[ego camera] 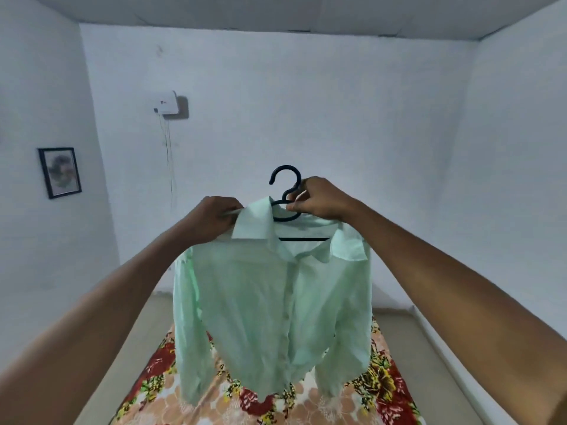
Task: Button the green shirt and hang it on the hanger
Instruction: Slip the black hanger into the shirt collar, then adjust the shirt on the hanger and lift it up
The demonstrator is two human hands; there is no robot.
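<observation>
The pale green shirt [264,308] hangs in the air at the middle of the view, its front placket closed down the middle and its sleeves dangling. It sits on a black hanger [285,182] whose hook sticks up above the collar and whose bar shows inside the neck opening. My left hand [211,217] grips the shirt's left shoulder at the collar. My right hand [319,199] pinches the collar fabric at the base of the hanger hook. Both arms are stretched forward.
Below the shirt lies a mat with a red and yellow flower print [254,400] on a beige floor. White walls stand around; a framed picture [59,172] and a white wall unit [167,103] with cords hang at the left.
</observation>
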